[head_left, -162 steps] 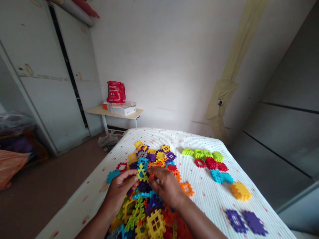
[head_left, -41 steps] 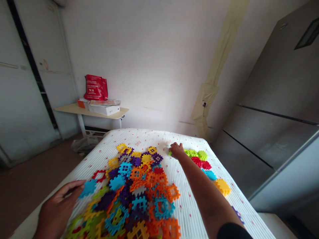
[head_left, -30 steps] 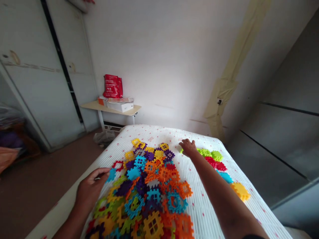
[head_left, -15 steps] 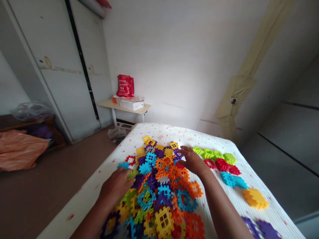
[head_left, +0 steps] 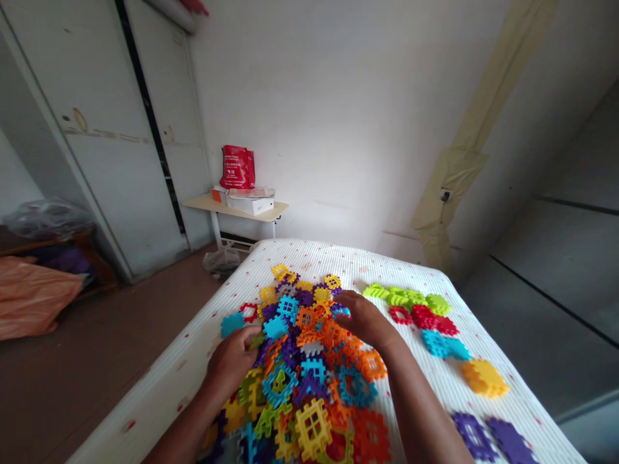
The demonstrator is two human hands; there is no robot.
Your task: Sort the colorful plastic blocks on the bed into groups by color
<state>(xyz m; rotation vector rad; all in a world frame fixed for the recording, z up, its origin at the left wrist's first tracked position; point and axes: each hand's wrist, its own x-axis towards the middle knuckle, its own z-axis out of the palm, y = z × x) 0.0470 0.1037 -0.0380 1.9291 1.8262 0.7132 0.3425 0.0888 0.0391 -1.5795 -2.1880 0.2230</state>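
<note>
A heap of interlocking plastic building blocks [head_left: 314,425], square with notched edges and several colours, lies on the bed. At the heap's left edge, the fingers of my left hand [head_left: 232,356] are curled against a green block [head_left: 258,339], mostly hidden by them. A flat blue block [head_left: 233,324] lies just beyond that hand. My right hand [head_left: 367,319] reaches over the heap's upper right, thumb and fingers apart. Between them shows a blue block [head_left: 342,310], not visibly gripped. Orange blocks [head_left: 333,335] lie below the right fingers.
Sorted by colour along the bed's right side are green blocks [head_left: 406,296], red blocks [head_left: 430,319], blue blocks [head_left: 445,345], a yellow stack [head_left: 484,377] and purple blocks [head_left: 510,441]. A small table [head_left: 198,202] with a red bag [head_left: 236,167] stands beyond the bed.
My left hand has shifted slightly right, its fingers curling in at the green block. My right hand has lowered toward the heap, its fingers more bent. The view has swung a little to the right.
</note>
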